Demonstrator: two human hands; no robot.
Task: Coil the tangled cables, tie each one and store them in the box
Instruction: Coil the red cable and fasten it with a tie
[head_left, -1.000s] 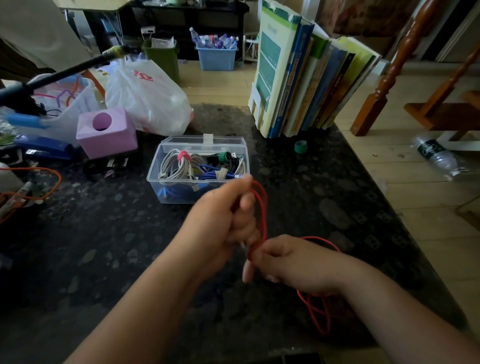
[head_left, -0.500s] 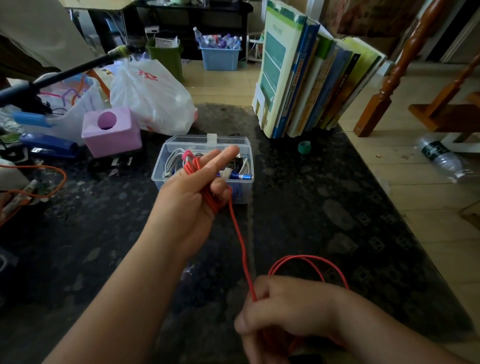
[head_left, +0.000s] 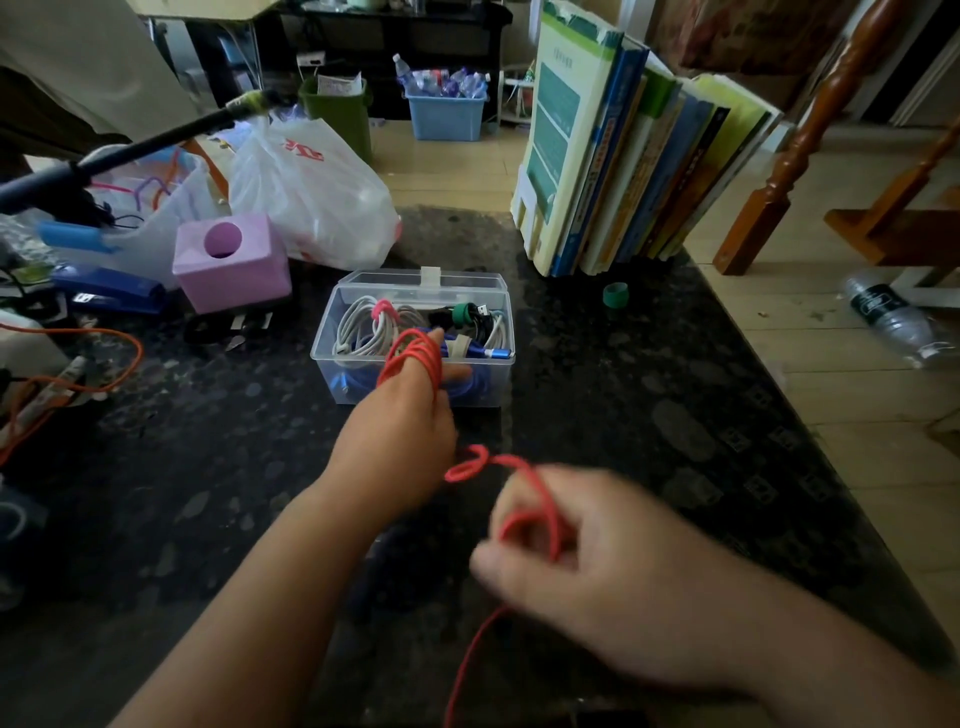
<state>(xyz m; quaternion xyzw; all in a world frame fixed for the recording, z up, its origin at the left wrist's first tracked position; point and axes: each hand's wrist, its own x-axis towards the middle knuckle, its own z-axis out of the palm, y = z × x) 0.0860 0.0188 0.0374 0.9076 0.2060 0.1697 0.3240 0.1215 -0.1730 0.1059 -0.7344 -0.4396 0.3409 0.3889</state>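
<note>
A red cable (head_left: 413, 356) is looped several times around the fingers of my left hand (head_left: 400, 441), which is stretched out in front of the clear plastic box (head_left: 332, 358). My right hand (head_left: 587, 566), blurred, pinches the same cable nearer me; a loose curl (head_left: 470, 465) lies between the two hands and a tail (head_left: 462, 670) runs down toward the frame's bottom. Inside the box lie coiled cables: a white one (head_left: 358, 325) with a pink tie, a blue one (head_left: 467, 387) and a dark one with a green tie.
The dark stone table (head_left: 649, 415) bears a pink cube (head_left: 231, 262), a blue stapler (head_left: 111, 296), white plastic bags (head_left: 311, 192), an orange wire (head_left: 78, 374) at left, a green tape roll (head_left: 616, 296) and standing books (head_left: 623, 156). A bottle (head_left: 898, 322) lies on the floor at right.
My right hand has risen from the near edge toward my left, bringing the slack cable up. My left hand turned its fingers forward, with more red loops around them.
</note>
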